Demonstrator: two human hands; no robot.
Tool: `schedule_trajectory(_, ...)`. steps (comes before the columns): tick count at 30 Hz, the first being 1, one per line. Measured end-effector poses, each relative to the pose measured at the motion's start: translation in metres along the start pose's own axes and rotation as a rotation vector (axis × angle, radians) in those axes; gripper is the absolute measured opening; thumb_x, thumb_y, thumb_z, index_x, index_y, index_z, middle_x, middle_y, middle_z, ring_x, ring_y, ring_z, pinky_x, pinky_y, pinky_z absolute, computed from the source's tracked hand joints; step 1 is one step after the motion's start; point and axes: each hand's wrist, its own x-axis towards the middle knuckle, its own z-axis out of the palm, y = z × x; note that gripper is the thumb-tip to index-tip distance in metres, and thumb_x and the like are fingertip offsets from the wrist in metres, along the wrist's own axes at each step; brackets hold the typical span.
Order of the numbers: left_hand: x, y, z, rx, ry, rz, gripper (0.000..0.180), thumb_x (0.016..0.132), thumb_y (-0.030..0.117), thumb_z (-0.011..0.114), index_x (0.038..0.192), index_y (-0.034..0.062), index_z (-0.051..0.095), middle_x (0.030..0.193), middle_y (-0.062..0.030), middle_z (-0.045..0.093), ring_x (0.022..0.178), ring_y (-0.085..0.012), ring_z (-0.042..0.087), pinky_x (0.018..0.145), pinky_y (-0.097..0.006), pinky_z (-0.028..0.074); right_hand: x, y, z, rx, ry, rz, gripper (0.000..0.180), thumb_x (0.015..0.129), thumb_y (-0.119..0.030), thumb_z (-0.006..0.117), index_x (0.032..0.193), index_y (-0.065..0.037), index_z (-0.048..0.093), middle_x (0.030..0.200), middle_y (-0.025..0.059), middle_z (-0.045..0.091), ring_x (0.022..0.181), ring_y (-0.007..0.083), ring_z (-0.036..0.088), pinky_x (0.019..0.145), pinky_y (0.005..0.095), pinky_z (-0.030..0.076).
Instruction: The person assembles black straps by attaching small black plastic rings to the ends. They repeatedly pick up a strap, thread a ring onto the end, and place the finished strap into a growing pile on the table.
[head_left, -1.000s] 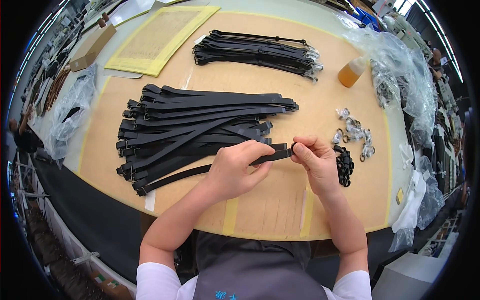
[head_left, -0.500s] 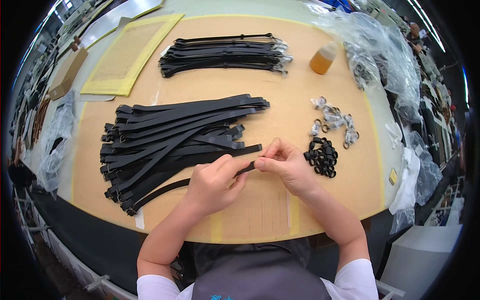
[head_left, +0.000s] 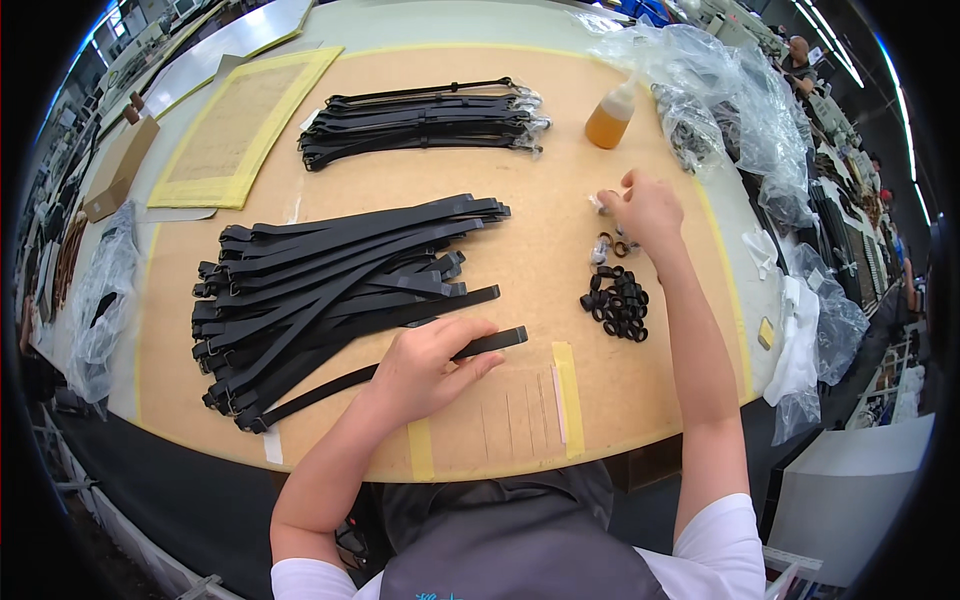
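Black strap (head_left: 495, 343): clamped in left hand (head_left: 425, 370) | right hand (head_left: 648, 212): moved to rings (head_left: 601, 250), grip unclear

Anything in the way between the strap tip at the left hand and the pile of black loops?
Nothing visible: between the tip of the black strap in the left hand and the black loops, only the tabletop shows.

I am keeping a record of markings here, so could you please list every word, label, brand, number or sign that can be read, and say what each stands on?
Grey apron: light-blue lettering, cut off by the lower edge; no full word readable.
Black strap in the left hand: no text visible.
Bottle: no readable label.
Anything printed farther off: too small or blurred to read.
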Motion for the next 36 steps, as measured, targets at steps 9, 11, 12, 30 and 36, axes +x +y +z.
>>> schedule_trajectory(9, -0.001, -0.004, -0.011, -0.048, 0.1, -0.054, 0.025, 0.085, 0.002, 0.073, 0.107, -0.0043, 0.063, 0.098, -0.0101, 0.065, 0.085, -0.018, 0.064, 0.076, -0.028, 0.051, -0.064, -0.046, 0.004, 0.38, -0.253, -0.409, 0.019, 0.087, -0.01, 0.071, 0.105, -0.003, 0.071, 0.093, 0.0129, 0.073, 0.093, 0.0235, 0.069, 0.084, 0.0344, 0.053)
schedule_trajectory(11, -0.003, -0.008, -0.008, -0.121, 0.121, -0.106, 0.026, 0.088, 0.002, 0.072, 0.111, -0.0045, 0.062, 0.101, -0.0084, 0.067, 0.091, -0.0141, 0.065, 0.082, -0.026, 0.052, -0.081, -0.05, -0.004, 0.599, -0.301, -0.393, 0.021, 0.089, -0.005, 0.072, 0.109, -0.001, 0.068, 0.096, 0.0095, 0.072, 0.094, 0.0169, 0.068, 0.084, 0.0297, 0.053)
schedule_trajectory(12, -0.004, -0.007, -0.009, -0.184, 0.104, -0.152, 0.026, 0.089, 0.003, 0.071, 0.112, -0.0045, 0.061, 0.103, -0.0077, 0.067, 0.094, -0.0127, 0.064, 0.084, -0.026, 0.051, -0.091, -0.052, -0.008, 0.786, -0.345, -0.344, 0.02, 0.089, -0.004, 0.071, 0.109, -0.001, 0.067, 0.097, 0.0088, 0.071, 0.094, 0.016, 0.068, 0.084, 0.0293, 0.053)
schedule_trajectory(30, -0.003, 0.004, -0.012, -0.349, 0.022, -0.25, 0.024, 0.085, 0.002, 0.076, 0.105, -0.0016, 0.064, 0.095, -0.0021, 0.067, 0.084, -0.0058, 0.062, 0.073, -0.021, 0.051, -0.155, -0.071, 0.0, 1.716, -0.924, -0.186, 0.032, 0.09, 0.007, 0.066, 0.116, -0.006, 0.053, 0.123, 0.0107, 0.062, 0.121, 0.0196, 0.059, 0.105, 0.0369, 0.046)
schedule_trajectory(36, -0.004, 0.008, -0.014, -0.241, 0.075, -0.221, 0.022, 0.078, 0.007, 0.077, 0.096, 0.0007, 0.064, 0.079, -0.0058, 0.069, 0.071, -0.0088, 0.065, 0.061, -0.025, 0.051, -0.151, -0.065, 0.014, 1.877, -1.195, -0.169, 0.023, 0.098, -0.009, 0.065, 0.12, -0.004, 0.06, 0.134, 0.0145, 0.061, 0.128, 0.022, 0.057, 0.111, 0.0393, 0.042)
